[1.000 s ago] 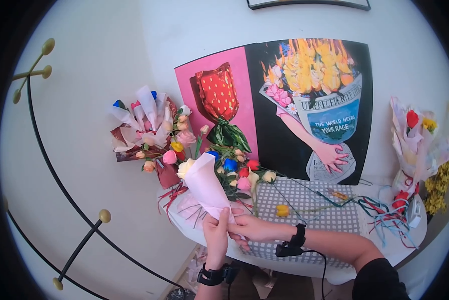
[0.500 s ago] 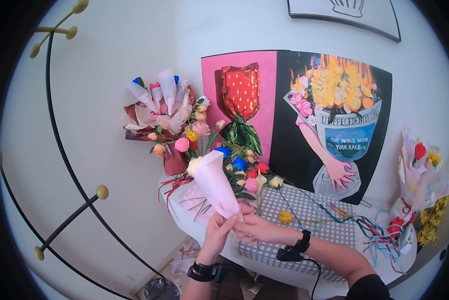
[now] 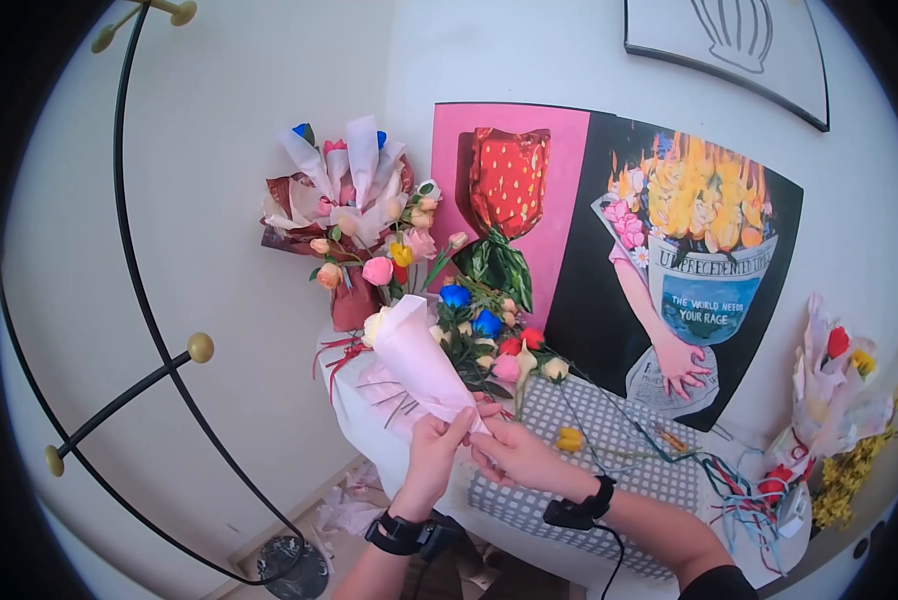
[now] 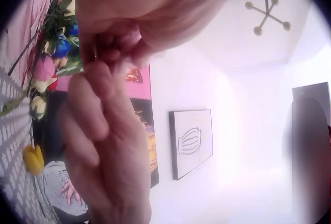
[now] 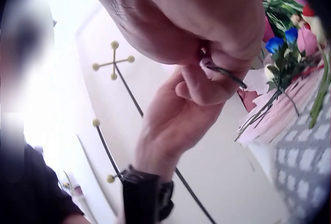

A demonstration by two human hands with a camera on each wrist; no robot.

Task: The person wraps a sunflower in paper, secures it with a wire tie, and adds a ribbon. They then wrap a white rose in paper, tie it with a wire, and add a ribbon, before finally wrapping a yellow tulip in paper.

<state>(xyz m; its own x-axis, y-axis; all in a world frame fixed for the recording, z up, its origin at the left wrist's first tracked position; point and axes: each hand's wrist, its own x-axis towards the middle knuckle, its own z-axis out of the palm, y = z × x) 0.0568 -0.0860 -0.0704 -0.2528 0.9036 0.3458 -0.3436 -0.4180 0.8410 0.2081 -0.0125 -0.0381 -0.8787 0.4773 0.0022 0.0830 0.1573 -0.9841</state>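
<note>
A cream rose (image 3: pixel 374 326) wrapped in a pale pink paper cone (image 3: pixel 421 358) tilts up and to the left above the table's near left part. The left hand (image 3: pixel 432 462) grips the cone's narrow bottom, thumb on the paper. Beside it the right hand (image 3: pixel 521 458) pinches the same end from the right, and both hands touch there. In the right wrist view a dark stem end (image 5: pixel 227 74) sticks out between the hands. The fingers hide most of the gathered paper.
Loose flowers (image 3: pixel 506 368) lie behind the cone on the white table (image 3: pixel 379 440) with its checked cloth (image 3: pixel 609 500). A large bouquet (image 3: pixel 354 300) stands at the left, another (image 3: pixel 819 400) at the right, near tangled ribbons (image 3: pixel 744 500). A black metal rack (image 3: pixel 159 330) rises at the left.
The head view has swung, so the picture boards sit farther right and the wall frame shows more. Both hands still hold the wrapped rose, with only slight shifts of the fingers.
</note>
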